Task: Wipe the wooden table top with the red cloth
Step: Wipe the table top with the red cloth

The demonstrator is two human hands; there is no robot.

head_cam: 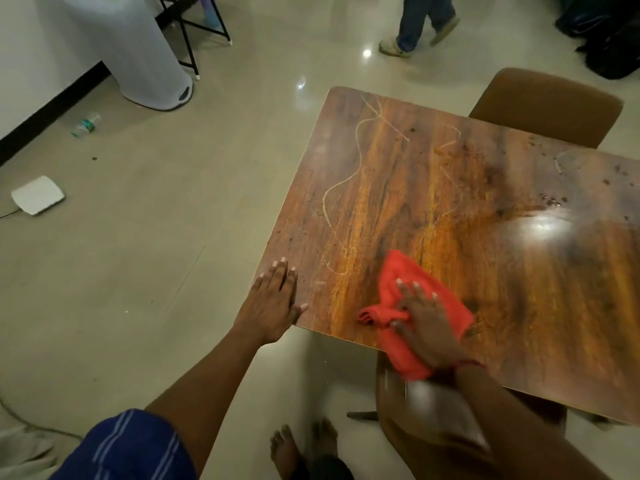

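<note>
A person is pressing a red cloth (420,313) onto the near edge of a wooden table top (450,209), the right hand (427,327) lying flat with fingers spread across the crumpled fabric. The left hand (273,303) is resting open, palm down, on the table's near left corner. Pale streaks and dark spots are showing across the glossy surface; a brown chair (547,105) is standing behind.

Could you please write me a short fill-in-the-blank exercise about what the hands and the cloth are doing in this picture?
1. The right hand presses a cloth coloured ____.
2. The left hand lies flat at the ____ corner of the wooden table top.
3. A plastic bottle lies on the ____.

Missing words: red; near left; floor
</note>
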